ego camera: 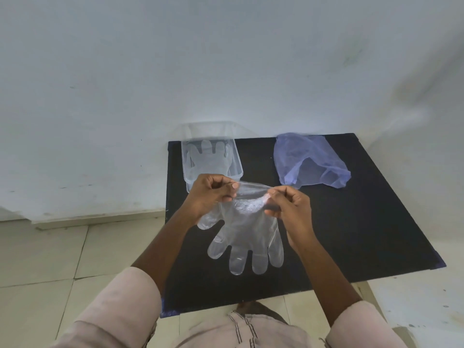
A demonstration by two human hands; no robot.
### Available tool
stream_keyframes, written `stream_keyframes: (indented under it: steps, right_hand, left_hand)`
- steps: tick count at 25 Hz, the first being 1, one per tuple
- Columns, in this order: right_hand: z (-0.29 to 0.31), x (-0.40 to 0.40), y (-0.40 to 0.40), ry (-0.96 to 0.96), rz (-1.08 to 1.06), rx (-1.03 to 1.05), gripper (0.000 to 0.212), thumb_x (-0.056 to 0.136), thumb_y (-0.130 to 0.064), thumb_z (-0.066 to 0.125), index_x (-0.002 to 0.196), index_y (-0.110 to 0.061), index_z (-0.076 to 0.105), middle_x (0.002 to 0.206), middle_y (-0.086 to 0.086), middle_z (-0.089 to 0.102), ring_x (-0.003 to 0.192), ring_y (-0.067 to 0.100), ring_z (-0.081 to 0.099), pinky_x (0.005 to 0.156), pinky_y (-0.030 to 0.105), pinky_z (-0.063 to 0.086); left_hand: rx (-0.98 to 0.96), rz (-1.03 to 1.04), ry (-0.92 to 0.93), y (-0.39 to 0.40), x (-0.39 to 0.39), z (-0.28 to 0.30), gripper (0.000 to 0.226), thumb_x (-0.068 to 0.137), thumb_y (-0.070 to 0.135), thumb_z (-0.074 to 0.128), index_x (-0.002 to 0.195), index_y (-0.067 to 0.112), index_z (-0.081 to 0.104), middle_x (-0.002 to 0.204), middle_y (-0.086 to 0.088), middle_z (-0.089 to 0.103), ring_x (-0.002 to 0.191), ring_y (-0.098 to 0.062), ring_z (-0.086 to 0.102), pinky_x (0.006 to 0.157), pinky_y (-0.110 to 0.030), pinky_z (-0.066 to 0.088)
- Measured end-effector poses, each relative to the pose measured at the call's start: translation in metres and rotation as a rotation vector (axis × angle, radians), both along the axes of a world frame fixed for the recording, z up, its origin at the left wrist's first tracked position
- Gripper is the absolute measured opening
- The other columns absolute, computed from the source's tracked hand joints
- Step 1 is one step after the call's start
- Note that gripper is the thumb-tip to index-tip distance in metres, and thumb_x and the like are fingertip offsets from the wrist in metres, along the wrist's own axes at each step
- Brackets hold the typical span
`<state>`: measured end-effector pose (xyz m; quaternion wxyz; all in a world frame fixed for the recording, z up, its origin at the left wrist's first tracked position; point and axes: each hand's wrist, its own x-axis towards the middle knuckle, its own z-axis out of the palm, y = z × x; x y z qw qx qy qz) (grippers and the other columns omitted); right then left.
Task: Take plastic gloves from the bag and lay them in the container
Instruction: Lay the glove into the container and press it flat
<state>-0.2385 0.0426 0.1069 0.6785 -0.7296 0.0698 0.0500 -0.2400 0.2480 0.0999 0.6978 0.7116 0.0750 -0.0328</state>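
A clear plastic glove [247, 237] hangs fingers-down above the black table [351, 222], held by its cuff. My left hand [213, 194] pinches the cuff's left corner and my right hand [288, 204] pinches the right corner, stretching the opening between them. A clear rectangular container [185, 169] stands at the table's back left, just beyond my left hand, with another clear glove [209, 159] lying flat inside it. A crumpled blue translucent bag [308, 162] lies at the back right of the table.
The table stands against a pale wall [226, 59]. Tiled floor [50, 259] lies to the left and at the front. My pale sleeves and shirt fill the bottom of the view.
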Motion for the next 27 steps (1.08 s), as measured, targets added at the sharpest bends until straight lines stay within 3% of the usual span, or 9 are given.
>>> stream_keyframes:
  steps: [11, 16, 21, 24, 27]
  right_hand:
    - [0.004, 0.123, 0.02, 0.079, 0.193, 0.119, 0.016, 0.095, -0.01, 0.056, 0.081, -0.009, 0.065, 0.081, 0.014, 0.072, 0.079, 0.026, 0.073, 0.069, 0.028, 0.059]
    - [0.035, 0.203, 0.072, 0.008, 0.267, 0.043, 0.024, 0.091, -0.008, 0.052, 0.07, -0.015, 0.061, 0.076, 0.014, 0.07, 0.069, 0.022, 0.07, 0.065, 0.032, 0.058]
    - [0.056, 0.265, 0.13, -0.084, 0.266, -0.051, 0.015, 0.088, -0.008, 0.05, 0.082, -0.006, 0.063, 0.08, 0.015, 0.072, 0.07, 0.023, 0.071, 0.067, 0.031, 0.06]
    - [0.057, 0.293, 0.158, -0.078, 0.257, -0.064, 0.016, 0.087, -0.005, 0.047, 0.08, -0.006, 0.061, 0.079, 0.016, 0.07, 0.071, 0.024, 0.07, 0.069, 0.032, 0.059]
    - [0.057, 0.316, 0.182, -0.088, 0.232, -0.059, 0.018, 0.088, -0.005, 0.047, 0.075, -0.007, 0.06, 0.078, 0.014, 0.069, 0.074, 0.025, 0.071, 0.07, 0.034, 0.059]
  left_hand:
    - [-0.071, 0.267, 0.157, 0.009, 0.076, 0.021, 0.018, 0.09, 0.021, 0.067, 0.094, 0.005, 0.075, 0.091, -0.013, 0.077, 0.083, -0.021, 0.074, 0.075, -0.027, 0.06]
    - [-0.078, 0.358, 0.132, 0.053, 0.143, 0.056, 0.016, 0.088, -0.001, 0.059, 0.083, 0.007, 0.072, 0.079, -0.009, 0.073, 0.069, -0.018, 0.072, 0.069, -0.027, 0.058]
    - [-0.08, 0.383, 0.126, 0.109, 0.203, 0.07, 0.007, 0.086, 0.008, 0.065, 0.085, 0.006, 0.072, 0.084, -0.015, 0.072, 0.071, -0.024, 0.071, 0.074, -0.031, 0.059]
    - [-0.057, 0.407, 0.135, 0.134, 0.234, 0.067, 0.006, 0.086, 0.009, 0.066, 0.084, 0.006, 0.072, 0.086, -0.016, 0.071, 0.076, -0.028, 0.071, 0.075, -0.032, 0.059]
    - [-0.057, 0.417, 0.104, 0.149, 0.256, 0.068, 0.007, 0.086, 0.006, 0.065, 0.082, 0.006, 0.071, 0.082, -0.015, 0.069, 0.068, -0.024, 0.069, 0.072, -0.03, 0.058]
